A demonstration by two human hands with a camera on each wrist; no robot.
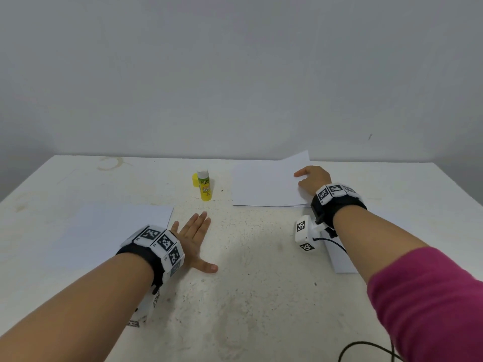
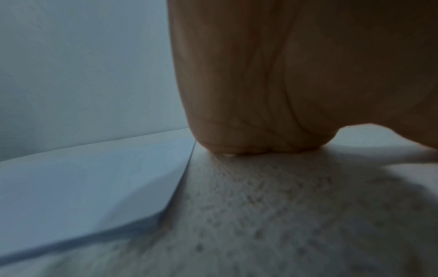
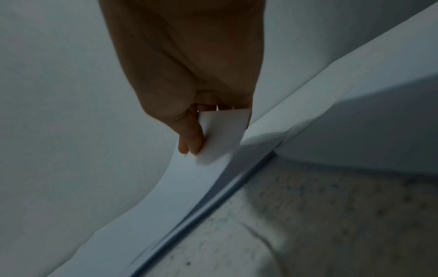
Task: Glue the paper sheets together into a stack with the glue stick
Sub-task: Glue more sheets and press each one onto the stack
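Note:
A yellow glue stick (image 1: pixel 205 188) stands upright at the middle back of the table, and a yellow cap (image 1: pixel 194 179) sits just left of it. One white sheet (image 1: pixel 112 231) (image 2: pixel 83 187) lies flat at the left. A pile of white sheets (image 1: pixel 264 185) lies at the back right. My right hand (image 1: pixel 311 178) (image 3: pixel 201 135) pinches the near right edge of the top sheet (image 3: pixel 203 168) between thumb and fingers and lifts it off the pile. My left hand (image 1: pixel 194 237) (image 2: pixel 260 93) rests flat with straight fingers on the bare table, just right of the left sheet.
The white speckled table (image 1: pixel 248 288) ends at a plain grey wall behind. Another white sheet (image 1: pixel 341 257) lies under my right forearm. A black cable (image 1: pixel 366 347) runs over the table's near right corner.

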